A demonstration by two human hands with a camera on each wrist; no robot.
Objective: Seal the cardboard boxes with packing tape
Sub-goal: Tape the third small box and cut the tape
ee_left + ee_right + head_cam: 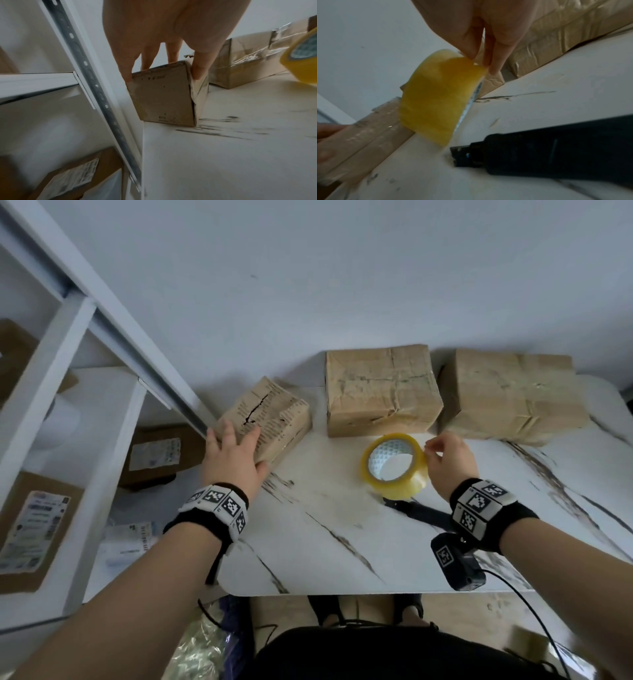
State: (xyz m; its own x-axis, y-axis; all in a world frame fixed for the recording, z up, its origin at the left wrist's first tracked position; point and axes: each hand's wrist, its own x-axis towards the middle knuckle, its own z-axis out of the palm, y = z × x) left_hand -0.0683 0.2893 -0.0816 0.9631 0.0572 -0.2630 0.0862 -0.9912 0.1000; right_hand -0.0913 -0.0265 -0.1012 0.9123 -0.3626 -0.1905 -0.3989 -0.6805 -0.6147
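Three cardboard boxes sit along the far edge of a white marble-patterned table (342, 542) with dark veins and rounded corners. The small box (270, 419) at ten o'clock is printed with lines of text, split by a jagged black crack, and tilted on an edge; the left hand (233, 463) grasps its near end, fingers spread over the top and thumb against the side. The middle box (380, 390) at twelve o'clock and the right box (507, 395) at two o'clock are rectangular, creased and wrapped in wrinkled glossy film. One tape roll (394, 465), translucent yellow with a patterned white core, stands tilted near the table's centre; the right hand (448, 457) pinches its top edge between thumb and fingertips, though motion blur hides whether a loose end is lifted. A black utility knife (421, 511) lies just behind the roll, its handle partly covered by the right wrist. At nine o'clock a white metal shelf (68, 344) holds labelled brown parcels, cut off by the frame.
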